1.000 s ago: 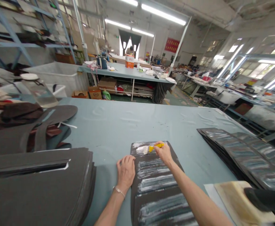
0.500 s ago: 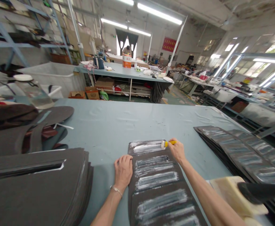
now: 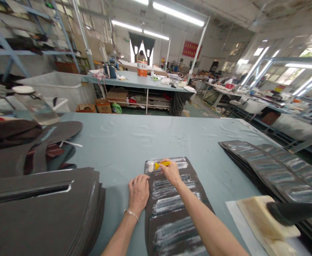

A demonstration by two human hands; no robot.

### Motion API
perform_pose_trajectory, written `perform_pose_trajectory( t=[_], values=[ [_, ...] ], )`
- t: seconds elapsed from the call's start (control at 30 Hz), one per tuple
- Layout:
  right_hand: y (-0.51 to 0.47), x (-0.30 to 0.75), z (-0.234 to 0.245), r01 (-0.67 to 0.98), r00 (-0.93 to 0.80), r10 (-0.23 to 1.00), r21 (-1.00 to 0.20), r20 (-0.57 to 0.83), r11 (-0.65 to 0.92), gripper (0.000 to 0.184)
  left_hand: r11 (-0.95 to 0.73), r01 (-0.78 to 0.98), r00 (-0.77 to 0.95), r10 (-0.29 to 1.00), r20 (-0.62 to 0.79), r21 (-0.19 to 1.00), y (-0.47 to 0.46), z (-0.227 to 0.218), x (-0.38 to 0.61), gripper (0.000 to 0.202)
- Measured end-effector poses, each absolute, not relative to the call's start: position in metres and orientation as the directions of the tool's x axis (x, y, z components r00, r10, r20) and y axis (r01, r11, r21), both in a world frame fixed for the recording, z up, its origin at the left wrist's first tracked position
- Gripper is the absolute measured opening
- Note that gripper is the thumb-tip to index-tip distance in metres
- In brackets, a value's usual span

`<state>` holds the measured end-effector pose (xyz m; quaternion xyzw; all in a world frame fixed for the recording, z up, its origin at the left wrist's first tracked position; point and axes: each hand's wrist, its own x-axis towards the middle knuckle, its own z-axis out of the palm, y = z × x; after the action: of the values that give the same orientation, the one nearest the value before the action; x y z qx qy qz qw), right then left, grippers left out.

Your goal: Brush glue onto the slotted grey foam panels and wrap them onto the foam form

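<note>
My right hand grips a yellow-handled brush, its white-laden bristles pressed on the top strip of a dark sheet of foam or felt. White glue-like streaks band this sheet across its width. My left hand lies flat at the sheet's left edge, fingers touching it and holding nothing. Lower right, a cream block caked with residue sits on a white sheet of paper, with a black tool lying across it.
A stack of coated dark sheets lies to the right on the blue-grey table. To the left are a thick dark stack, brown and dark cut pieces, and a lidded clear jar. A person stands far back.
My right hand and the brush have moved left along the top strip, after moving right half a second ago. My left hand stays in place. The view has shifted slightly.
</note>
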<state>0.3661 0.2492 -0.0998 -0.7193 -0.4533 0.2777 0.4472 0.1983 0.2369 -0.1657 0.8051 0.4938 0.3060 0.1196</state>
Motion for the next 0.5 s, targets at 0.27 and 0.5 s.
perform_pose_trajectory(
  t=[0.27,0.5],
  values=[
    [0.197,0.471,-0.078,0.593,0.715,0.663,-0.692,0.220,-0.410,0.027,-0.432,0.677,0.271,0.899,0.344,0.596,0.241,-0.164,0.194,0.023],
    [0.217,0.347,-0.093,0.427,0.379,0.923,-0.897,0.063,-0.113,0.022,-0.493,0.678,0.333,0.867,0.371,0.545,0.212,-0.161,0.192,0.025]
  ],
)
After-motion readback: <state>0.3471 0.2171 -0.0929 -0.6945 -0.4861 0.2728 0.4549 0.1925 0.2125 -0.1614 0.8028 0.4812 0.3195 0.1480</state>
